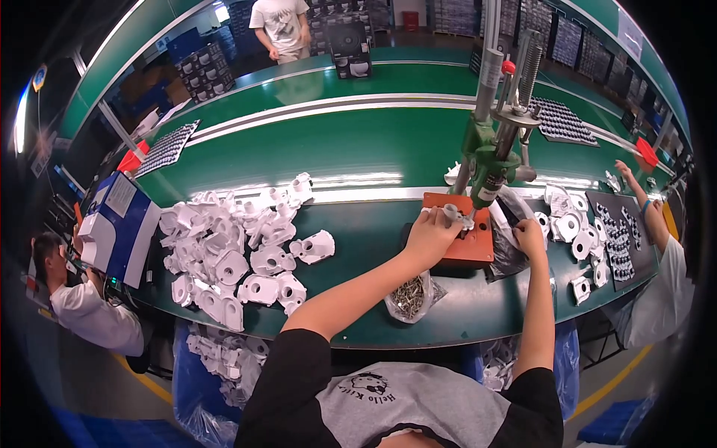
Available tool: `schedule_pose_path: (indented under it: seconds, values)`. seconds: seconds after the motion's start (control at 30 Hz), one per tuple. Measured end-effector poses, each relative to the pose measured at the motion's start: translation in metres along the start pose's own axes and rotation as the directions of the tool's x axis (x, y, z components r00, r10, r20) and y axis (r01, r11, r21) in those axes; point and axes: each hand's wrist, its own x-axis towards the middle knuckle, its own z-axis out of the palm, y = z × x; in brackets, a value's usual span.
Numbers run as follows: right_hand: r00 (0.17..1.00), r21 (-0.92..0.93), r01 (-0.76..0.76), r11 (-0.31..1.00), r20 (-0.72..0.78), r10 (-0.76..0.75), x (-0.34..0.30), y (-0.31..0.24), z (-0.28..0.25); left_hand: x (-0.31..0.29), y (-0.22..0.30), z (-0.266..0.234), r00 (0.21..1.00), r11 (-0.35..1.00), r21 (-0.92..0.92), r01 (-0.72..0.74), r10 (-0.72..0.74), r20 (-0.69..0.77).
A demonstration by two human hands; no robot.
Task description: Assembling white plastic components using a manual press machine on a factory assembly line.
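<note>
My left hand point(431, 239) is closed around a white plastic housing point(452, 212) on the orange base block point(473, 252), beneath the head of a green bench press point(489, 175). The fingers hide much of that housing. To the right, my right hand point(529, 237) is curled shut beside a clear plastic bag point(511, 243); what its fingers hold, if anything, is hidden. Below my left wrist, an open bag of small metal screws or pins point(409, 299) rests near the table's front edge.
A large pile of white plastic housings point(216, 250) covers the left of the green table point(351, 287). More housings point(575, 228) lie on the right, near a dark tray of small parts point(618, 243). A blue-and-white machine point(119, 228) stands far left. Co-workers sit at both sides.
</note>
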Motion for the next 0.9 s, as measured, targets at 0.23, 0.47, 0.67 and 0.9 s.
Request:
schedule_pose_path:
  seconds: [0.23,0.47,0.67,0.9]
  values:
    - [0.998,-0.013,0.008,1.000,0.055,-0.007,0.000,0.005,-0.009,-0.005,-0.007,0.008,0.994,0.999,0.002,-0.054,0.054,-0.099]
    - [0.999,-0.061,0.012,0.998,0.035,-0.010,0.000,0.010,-0.007,-0.004,-0.009,0.004,0.993,0.997,-0.062,-0.045,0.038,-0.112]
    - [0.967,0.029,0.105,0.994,-0.235,-0.095,-0.007,0.000,-0.008,0.000,0.002,0.004,0.993,0.994,-0.071,-0.083,0.076,-0.094]
    - [0.993,0.428,0.014,0.904,-0.112,0.037,-0.012,-0.076,-0.032,0.002,0.000,0.011,0.993,0.992,-0.109,-0.066,0.054,-0.108]
